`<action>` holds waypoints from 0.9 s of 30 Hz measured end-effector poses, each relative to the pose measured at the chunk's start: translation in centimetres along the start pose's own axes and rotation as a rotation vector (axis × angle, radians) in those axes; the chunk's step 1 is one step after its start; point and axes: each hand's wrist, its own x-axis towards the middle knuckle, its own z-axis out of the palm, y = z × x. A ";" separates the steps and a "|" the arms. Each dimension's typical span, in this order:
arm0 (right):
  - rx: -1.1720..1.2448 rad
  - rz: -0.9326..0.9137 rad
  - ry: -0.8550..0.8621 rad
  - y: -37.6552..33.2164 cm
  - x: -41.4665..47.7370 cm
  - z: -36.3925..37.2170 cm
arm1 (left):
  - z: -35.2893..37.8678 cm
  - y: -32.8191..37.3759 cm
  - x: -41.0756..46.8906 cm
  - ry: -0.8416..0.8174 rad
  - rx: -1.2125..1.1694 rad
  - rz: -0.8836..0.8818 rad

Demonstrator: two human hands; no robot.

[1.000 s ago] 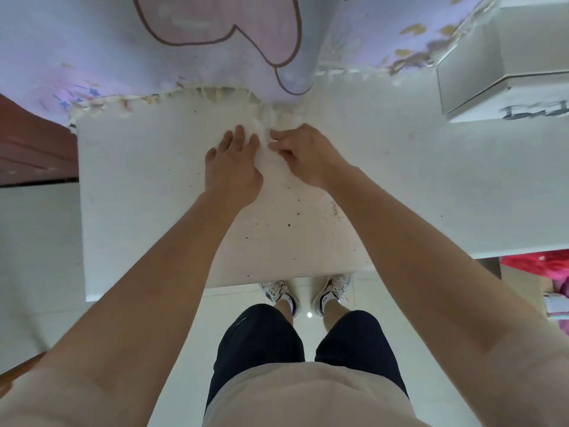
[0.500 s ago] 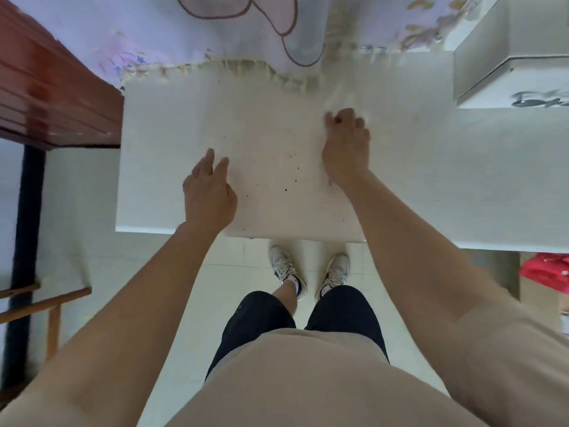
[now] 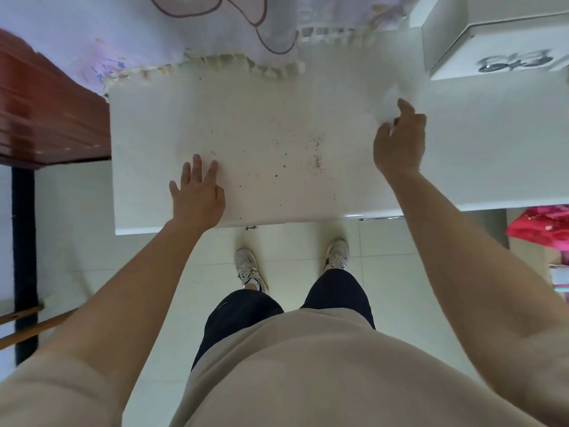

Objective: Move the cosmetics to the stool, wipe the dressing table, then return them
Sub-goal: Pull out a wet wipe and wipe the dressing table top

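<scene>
Surface [image 3: 277, 112] carries no cosmetics; none in view. Brown specks [image 3: 311, 146] scattered between hands, nearer right hand [image 3: 400, 143]. Right hand curled round white wipe [image 3: 390, 101], blurred. Left hand [image 3: 197, 195] flat on surface, fingers spread, near front edge. Hands well apart.

Risk: sweep pushes specks off front edge onto floor, or wipe bunches and skips grit.

Beyond right hand, white box [image 3: 492, 41] blocks far corner. Beyond left hand, fringed curtain [image 3: 215, 61] drapes onto back edge and may snag wipe. Dark wooden furniture [image 3: 46, 118] left of left hand.
</scene>
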 end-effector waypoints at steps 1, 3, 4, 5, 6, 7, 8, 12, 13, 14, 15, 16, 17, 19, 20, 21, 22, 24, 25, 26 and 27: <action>-0.068 0.101 0.005 1.0 0.2 -0.3 | 0.1 -0.5 0.1 -0.016 -0.024 -0.011; -0.282 0.235 0.000 1.7 -0.6 0.4 | 0.3 -1.8 0.2 -0.029 -0.034 -0.011; -0.373 0.248 0.004 1.2 -1.5 1.2 | 0.4 -2.5 0.1 -0.038 -0.033 -0.007; -0.428 0.229 -0.002 0.2 -2.6 2.3 | 0.4 -3.1 0.0 -0.056 -0.035 -0.003; -0.456 0.181 -0.017 -1.0 -4.0 3.6 | 0.6 -3.7 -0.2 -0.074 -0.037 0.004; -0.473 0.107 -0.032 -2.5 -5.3 5.1 | 0.7 -4.3 0.0 -0.078 -0.034 0.025; -0.482 0.004 -0.055 -4.1 -6.5 6.7 | 0.6 -4.8 0.2 -0.074 -0.029 0.047; -0.434 -0.420 -0.279 -10.8 -10.0 11.3 | -0.1 -4.9 1.2 -0.084 -0.012 0.078; -0.396 -0.479 -0.337 -11.9 -10.7 11.9 | -0.1 -4.8 1.2 -0.093 -0.010 0.078; -0.326 -0.516 -0.364 -12.5 -11.1 12.0 | -0.1 -4.8 1.2 -0.097 -0.018 0.076; -0.219 -0.527 -0.345 -12.7 -11.3 11.8 | -0.1 -4.7 1.2 -0.099 -0.034 0.070; -0.094 -0.507 -0.278 -12.5 -11.2 11.1 | -0.1 -4.7 1.3 -0.096 -0.046 0.063; 0.016 -0.464 -0.189 -11.8 -10.9 10.1 | 0.0 -4.7 1.3 -0.091 -0.053 0.059; 0.112 -0.349 0.004 -8.9 -9.5 7.4 | 0.3 -4.8 1.5 -0.079 -0.055 0.054; 0.091 -0.278 0.083 -6.8 -8.6 5.8 | 0.4 -4.7 1.4 -0.078 -0.055 0.053; 0.047 -0.189 0.145 -4.6 -7.5 4.3 | 0.6 -4.7 1.3 -0.071 -0.055 0.055; -0.006 -0.079 0.189 -2.3 -6.7 2.9 | 0.7 -4.7 1.2 -0.063 -0.055 0.059; -0.145 0.133 0.191 1.4 -6.4 1.1 | 0.8 -4.7 1.1 -0.050 -0.060 0.061; -0.235 0.203 0.140 2.6 -6.9 0.8 | 0.7 -4.6 1.0 -0.048 -0.067 0.057; -0.309 0.233 0.085 3.1 -7.7 1.1 | 0.7 -4.6 0.9 -0.042 -0.073 0.055; -0.348 0.221 0.044 3.3 -8.4 1.5 | 0.7 -4.5 0.8 -0.033 -0.077 0.055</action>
